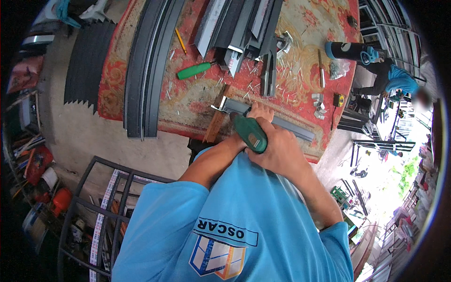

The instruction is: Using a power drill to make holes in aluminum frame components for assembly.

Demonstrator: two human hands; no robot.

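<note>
My right hand (281, 144) is wrapped around a green cordless drill (252, 135), close in front of my body; its front end is mostly hidden. My left hand (261, 112) lies over a grey metal profile (296, 131), gripping it against the table, with that forearm passing beneath the drill. A pale metal bracket (221, 103) sits at the profile's left end. Under that end runs a brown wooden strip (214, 126), reaching past the table's near edge. A green-handled screwdriver (194, 71) and a yellow pencil (180, 41) lie farther left.
Long dark profiles (152, 70) line the table's left side; shorter ones (242, 28) are piled at the back. Small metal pieces (319, 107), a tape measure (338, 99) and a dark bottle (348, 50) lie right. Another person (399, 81) is beyond. A metal frame (94, 207) stands lower left.
</note>
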